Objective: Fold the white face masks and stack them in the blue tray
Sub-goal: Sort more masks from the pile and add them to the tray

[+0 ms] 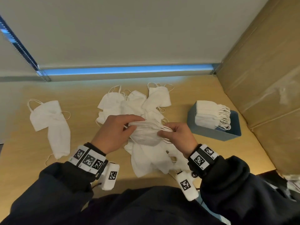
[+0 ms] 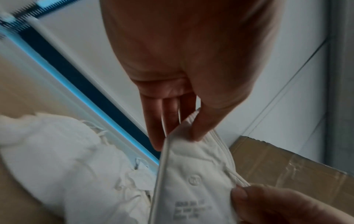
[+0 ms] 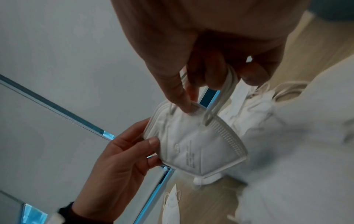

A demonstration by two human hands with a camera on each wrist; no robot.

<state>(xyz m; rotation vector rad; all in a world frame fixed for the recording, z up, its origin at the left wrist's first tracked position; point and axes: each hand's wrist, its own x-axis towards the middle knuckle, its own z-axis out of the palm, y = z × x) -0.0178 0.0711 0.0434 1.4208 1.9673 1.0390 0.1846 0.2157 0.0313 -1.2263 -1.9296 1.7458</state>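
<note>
I hold one folded white face mask (image 1: 146, 135) above the table's middle, between both hands. My left hand (image 1: 116, 132) pinches its left end with thumb and fingers (image 2: 199, 125). My right hand (image 1: 175, 135) pinches the right end, its fingers hooked through the ear loops (image 3: 222, 98). The mask (image 3: 195, 144) is folded flat in half, printed side showing (image 2: 191, 189). Loose unfolded masks (image 1: 134, 101) lie in a pile behind and beneath my hands. The blue tray (image 1: 227, 135) sits at the right with a stack of folded masks (image 1: 207, 114) inside it.
Two more masks (image 1: 50, 120) lie apart on the wooden table (image 1: 81, 95) at the left. A large cardboard box (image 1: 267, 78) stands along the right side behind the tray. A white wall with a blue strip (image 1: 126, 70) closes the back.
</note>
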